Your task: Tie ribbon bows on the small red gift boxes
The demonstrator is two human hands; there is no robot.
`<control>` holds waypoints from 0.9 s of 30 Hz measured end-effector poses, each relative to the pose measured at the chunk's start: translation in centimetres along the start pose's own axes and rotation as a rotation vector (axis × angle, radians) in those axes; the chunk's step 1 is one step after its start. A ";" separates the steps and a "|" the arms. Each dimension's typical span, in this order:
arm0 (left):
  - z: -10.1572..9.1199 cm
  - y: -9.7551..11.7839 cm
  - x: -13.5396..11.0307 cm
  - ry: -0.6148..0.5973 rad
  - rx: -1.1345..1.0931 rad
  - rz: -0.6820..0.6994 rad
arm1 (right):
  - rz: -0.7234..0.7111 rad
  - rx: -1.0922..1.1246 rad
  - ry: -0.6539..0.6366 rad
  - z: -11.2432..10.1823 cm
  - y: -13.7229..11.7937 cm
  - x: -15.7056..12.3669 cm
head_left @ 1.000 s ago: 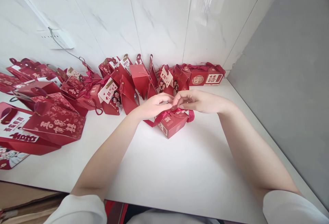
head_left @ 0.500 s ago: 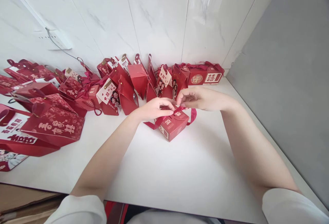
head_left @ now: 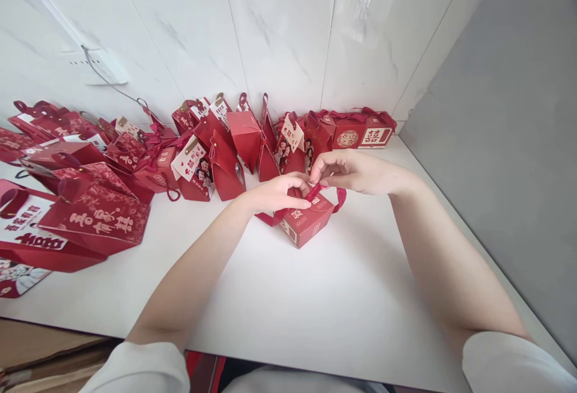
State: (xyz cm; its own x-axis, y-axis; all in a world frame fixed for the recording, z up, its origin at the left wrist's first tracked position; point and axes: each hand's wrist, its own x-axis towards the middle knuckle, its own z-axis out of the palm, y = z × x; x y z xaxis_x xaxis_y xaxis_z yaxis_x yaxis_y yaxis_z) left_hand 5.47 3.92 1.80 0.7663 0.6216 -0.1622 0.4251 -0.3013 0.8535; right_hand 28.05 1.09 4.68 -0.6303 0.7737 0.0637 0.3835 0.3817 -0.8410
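Observation:
A small red gift box with pale printed characters sits on the white table in front of me. Dark red ribbon lies across its top, with one end looping out on the right and another out on the left. From the left, my left hand rests over the top of the box, thumb and fingers closed around the ribbon. My right hand is above the far right part of the box, thumb and forefinger pinching the ribbon. The fingertips partly cover where the ribbon crosses.
Several red gift boxes and bags crowd the table's back and left side, many with ribbons or tags. A long red box stands at the back right. Behind are a tiled wall with a socket and a grey panel on the right.
My left hand has shifted slightly right and down, farther over the box top. My right hand keeps its pinch on the ribbon nearly in place. The view has tilted a little.

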 end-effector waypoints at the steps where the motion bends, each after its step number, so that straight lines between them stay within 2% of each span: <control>1: -0.1 -0.1 0.0 -0.009 -0.001 0.003 | 0.009 -0.025 -0.004 -0.1 0.0 -0.1; 6: -0.4 -0.5 0.1 -0.024 0.015 0.028 | 0.093 -0.062 -0.096 -0.5 0.3 -0.1; 11: -0.4 -0.5 0.1 -0.030 0.017 0.041 | 0.192 0.061 -0.201 0.0 0.6 0.5; 15: -0.6 0.1 -0.4 -0.029 0.018 0.025 | 0.207 0.138 -0.287 0.3 0.5 0.7; 22: -2.5 3.0 -3.6 -0.032 0.408 -0.113 | 0.225 0.186 -0.330 0.2 1.5 0.5; 27: -2.6 3.3 -5.2 -0.023 0.456 -0.186 | 0.223 0.300 -0.353 1.3 1.8 0.5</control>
State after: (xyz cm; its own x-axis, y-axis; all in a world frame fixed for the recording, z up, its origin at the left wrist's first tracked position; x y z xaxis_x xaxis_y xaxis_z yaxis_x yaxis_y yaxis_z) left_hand 1.60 1.57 6.74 0.6658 0.6805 -0.3059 0.7191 -0.4759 0.5065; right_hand 27.56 1.47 2.51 -0.7647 0.5819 -0.2767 0.3569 0.0249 -0.9338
